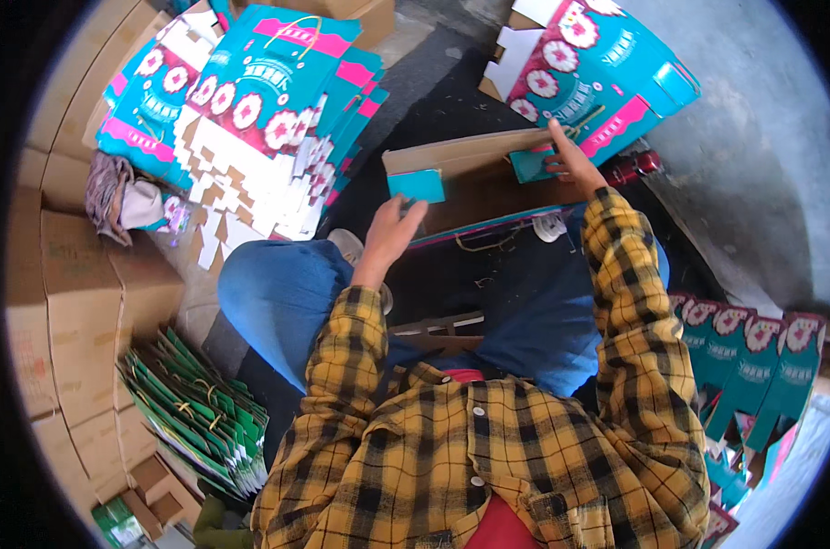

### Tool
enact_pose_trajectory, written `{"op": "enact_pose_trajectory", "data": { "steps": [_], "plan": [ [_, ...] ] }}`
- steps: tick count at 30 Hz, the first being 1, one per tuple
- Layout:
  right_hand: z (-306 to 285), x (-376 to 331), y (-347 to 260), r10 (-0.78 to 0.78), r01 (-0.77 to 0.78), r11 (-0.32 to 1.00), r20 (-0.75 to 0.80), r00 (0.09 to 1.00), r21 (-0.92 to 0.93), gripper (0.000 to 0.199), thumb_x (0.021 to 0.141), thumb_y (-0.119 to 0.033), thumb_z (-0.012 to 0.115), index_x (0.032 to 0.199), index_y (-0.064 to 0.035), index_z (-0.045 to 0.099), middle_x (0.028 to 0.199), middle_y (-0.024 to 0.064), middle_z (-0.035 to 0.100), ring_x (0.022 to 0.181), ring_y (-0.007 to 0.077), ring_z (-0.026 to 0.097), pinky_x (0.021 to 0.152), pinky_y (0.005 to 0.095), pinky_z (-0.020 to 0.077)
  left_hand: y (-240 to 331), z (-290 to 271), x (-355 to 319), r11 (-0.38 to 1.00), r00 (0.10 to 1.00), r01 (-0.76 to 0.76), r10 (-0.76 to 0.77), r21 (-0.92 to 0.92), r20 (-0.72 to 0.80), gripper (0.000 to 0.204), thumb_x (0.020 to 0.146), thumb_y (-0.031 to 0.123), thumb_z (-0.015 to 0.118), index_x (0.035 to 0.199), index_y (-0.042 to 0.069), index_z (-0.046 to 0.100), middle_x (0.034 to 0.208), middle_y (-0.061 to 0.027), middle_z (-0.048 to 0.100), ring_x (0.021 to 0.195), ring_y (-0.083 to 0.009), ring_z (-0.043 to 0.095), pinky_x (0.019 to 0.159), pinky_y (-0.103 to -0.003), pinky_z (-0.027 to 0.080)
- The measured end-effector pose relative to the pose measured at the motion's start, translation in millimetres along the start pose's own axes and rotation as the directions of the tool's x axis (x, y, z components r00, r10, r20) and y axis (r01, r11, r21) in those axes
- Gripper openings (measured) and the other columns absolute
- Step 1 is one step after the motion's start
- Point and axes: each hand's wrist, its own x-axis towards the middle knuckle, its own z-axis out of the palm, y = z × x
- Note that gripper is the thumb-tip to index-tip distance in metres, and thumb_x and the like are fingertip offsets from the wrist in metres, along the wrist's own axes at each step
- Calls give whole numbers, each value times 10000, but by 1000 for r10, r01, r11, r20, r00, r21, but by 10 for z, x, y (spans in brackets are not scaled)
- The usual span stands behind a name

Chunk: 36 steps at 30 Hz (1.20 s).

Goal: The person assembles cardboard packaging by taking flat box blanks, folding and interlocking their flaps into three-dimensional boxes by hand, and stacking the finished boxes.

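An open cardboard box [470, 215], brown inside and teal with pink trim outside, stands between my knees with its mouth toward me. Its left teal flap [417, 186] sticks inward at the left end. My left hand [392, 231] is closed at that end, fingers curled against the edge below the flap. At the other end, my right hand [577, 166] has its fingers spread, the index pointing away and the others touching the right teal flap [530, 166]. A cord handle [488, 243] hangs at the near side.
Flat teal-and-pink printed cartons [273, 64] are piled at far left. A folded-up teal box [607, 69] stands at far right beside a red bottle [632, 167]. Green bags [195, 403], brown cartons [76, 302] and teal cartons [753, 366] surround me.
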Motion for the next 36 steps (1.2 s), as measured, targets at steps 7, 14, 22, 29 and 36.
{"op": "enact_pose_trajectory", "data": {
  "steps": [7, 14, 22, 29, 36],
  "plan": [
    [-136, 50, 52, -50, 48, 998, 81, 995, 28, 908, 748, -653, 634, 1382, -66, 356, 1378, 189, 402, 1242, 382, 439, 1001, 512, 355, -120, 57, 1, 999, 998, 28, -30, -32, -54, 563, 933, 425, 476, 1144, -91, 554, 1048, -271, 628, 1016, -356, 614, 893, -386, 449],
    [-297, 234, 238, -139, 145, 955, 40, 989, -260, 798, 752, -427, 759, 1361, -35, 423, 1314, 147, 494, 1165, 308, 521, 969, 399, 420, -327, 42, -43, 977, 956, -68, 6, -203, -292, 400, 989, 305, 380, 1118, -9, 591, 1117, -175, 608, 1077, -292, 567, 935, -361, 404],
    [47, 137, 291, -310, 168, 383, 45, 950, -908, 728, 675, -385, 823, 1209, -7, 505, 1088, 213, 618, 1085, 370, 597, 910, 436, 506, -294, 65, -22, 965, 987, -27, -15, -262, -157, 437, 984, 328, 408, 1208, -1, 588, 1305, -180, 526, 1261, -309, 460, 1052, -339, 332],
    [128, 48, 234, -374, 102, 285, -13, 927, -953, 633, 669, -381, 825, 1136, -42, 565, 1048, 173, 646, 1012, 331, 637, 830, 422, 542, -837, 270, 168, 973, 984, -162, 147, -162, -101, 866, 775, 346, 731, 1454, 10, 310, 1460, -270, 324, 1359, -343, 352, 1099, -362, 300],
    [-559, -479, -154, -189, -5, 627, -158, 969, -779, 628, 858, -585, 568, 1117, -17, 624, 1187, 194, 619, 1084, 380, 593, 821, 472, 515, -827, 231, 164, 996, 995, -84, 84, -7, 46, 918, 731, 349, 766, 1440, 10, 291, 1333, -248, 484, 1195, -342, 530, 990, -400, 417]
  ]
}}
